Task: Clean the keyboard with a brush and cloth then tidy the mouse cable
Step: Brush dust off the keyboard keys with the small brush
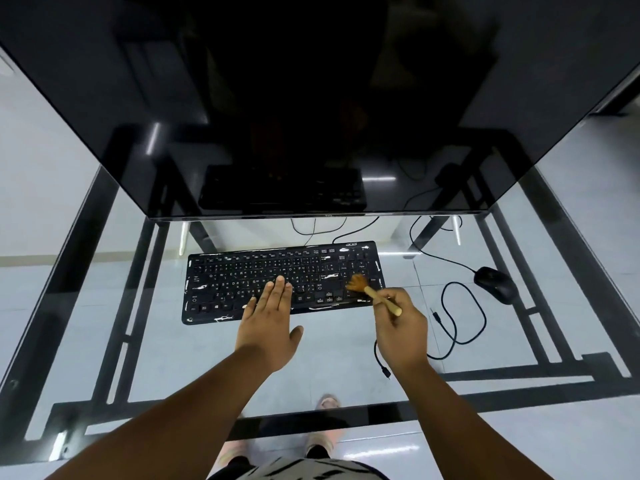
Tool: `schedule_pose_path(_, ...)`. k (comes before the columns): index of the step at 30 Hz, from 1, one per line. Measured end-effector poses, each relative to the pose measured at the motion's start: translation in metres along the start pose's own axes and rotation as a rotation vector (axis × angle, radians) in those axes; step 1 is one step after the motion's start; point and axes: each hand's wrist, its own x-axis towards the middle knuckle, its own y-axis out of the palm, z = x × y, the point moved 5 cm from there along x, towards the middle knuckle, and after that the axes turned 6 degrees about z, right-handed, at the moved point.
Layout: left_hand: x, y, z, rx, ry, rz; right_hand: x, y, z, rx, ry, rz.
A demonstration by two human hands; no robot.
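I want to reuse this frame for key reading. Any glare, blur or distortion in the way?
Head view: wide-angle bending bows the monitor edges; its dark screen mirrors the keyboard and ceiling lights; the glass desk shows floor through it; the brush bristles look slightly soft; key legends are small.

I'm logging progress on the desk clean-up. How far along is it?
Early. In hand: the right hand sweeps the brush over the keyboard, steadied by the flat left hand. White specks remain on it. Left: wiping, no cloth in view, and the mouse cable lies loose.
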Motion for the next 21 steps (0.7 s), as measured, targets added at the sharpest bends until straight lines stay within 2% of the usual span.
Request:
schedule_pose_path(3, 0.001, 0.0, -0.004, 0.007, -0.019, -0.01, 0.006, -0.008, 0.0, 0.011, -0.007, -0.081)
schedule_pose_path(7, 0.001, 0.001, -0.006, 0.006, -0.039, -0.023, 0.007, -0.002, 0.003, 0.018, -0.056, 0.06)
schedule_pose_path(11, 0.001, 0.003, -0.006, 0.013, -0.043, -0.034, 0.009, -0.011, -0.005, 0.001, -0.033, -0.059)
schedule_pose_path(15, 0.001, 0.004, -0.006, 0.014, -0.049, -0.034, 0.004, -0.008, -0.003, 0.026, -0.108, 0.052)
schedule_pose_path(19, 0.001, 0.004, -0.007, 0.008, -0.054, -0.034, 0.008, -0.016, -0.011, 0.069, -0.079, -0.068)
schedule_pose_path(21, 0.0, 0.003, -0.006, 0.009, -0.054, -0.034, 0.009, -0.014, -0.005, 0.103, -0.139, -0.044)
